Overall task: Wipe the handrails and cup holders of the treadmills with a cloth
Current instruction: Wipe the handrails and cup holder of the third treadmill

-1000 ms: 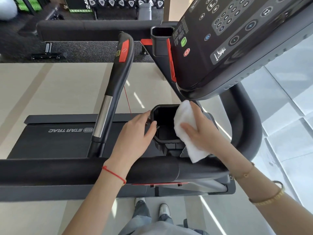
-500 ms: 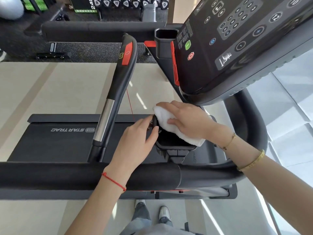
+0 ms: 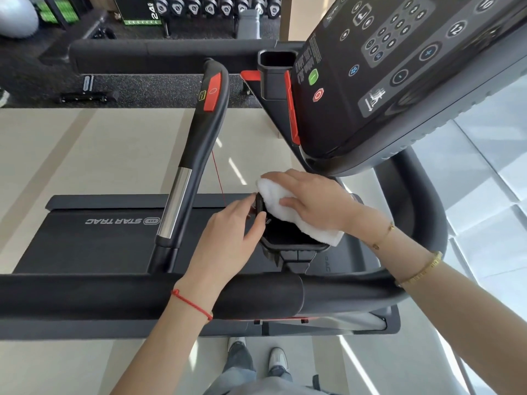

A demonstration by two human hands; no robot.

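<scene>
Right hand [image 3: 313, 201]: flat on white cloth [image 3: 299, 220], pressing it on cup holder [image 3: 293, 243] rim.
Left hand [image 3: 228, 238]: thumb and fingers pinching the holder's left rim.
Handrail [image 3: 142, 295]: under left wrist.

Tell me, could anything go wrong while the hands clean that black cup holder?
Maybe. The right hand presses the white cloth on the cup holder just under the console, so knuckles might bump it. The cloth's loose end hangs over the rim and could slip off. The left hand pinches the rim near the red cord, which might snag.
</scene>
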